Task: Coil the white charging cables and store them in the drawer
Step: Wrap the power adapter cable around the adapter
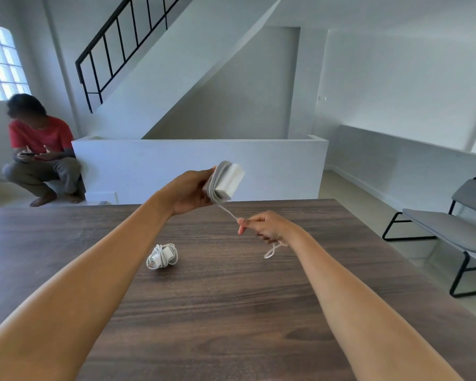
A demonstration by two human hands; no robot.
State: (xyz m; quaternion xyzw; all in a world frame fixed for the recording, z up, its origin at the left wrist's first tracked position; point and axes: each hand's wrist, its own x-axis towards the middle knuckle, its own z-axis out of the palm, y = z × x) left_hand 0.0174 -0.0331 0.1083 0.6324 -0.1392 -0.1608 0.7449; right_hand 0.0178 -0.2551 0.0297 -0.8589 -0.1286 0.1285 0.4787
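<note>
Above the wooden surface (231, 312), my left hand (188, 192) grips the half-wound charger (227, 182); my right hand (267, 225) pinches its cable tail (227, 211). Next I'd wrap that slack round.

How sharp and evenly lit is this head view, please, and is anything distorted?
Head view: soft daylight, glass-block window blown out; the wound charger in the left hand is motion-blurred; the coiled charger on the table is sharp; wide-angle bending stretches both forearms; right hand pinches the cable.
</note>
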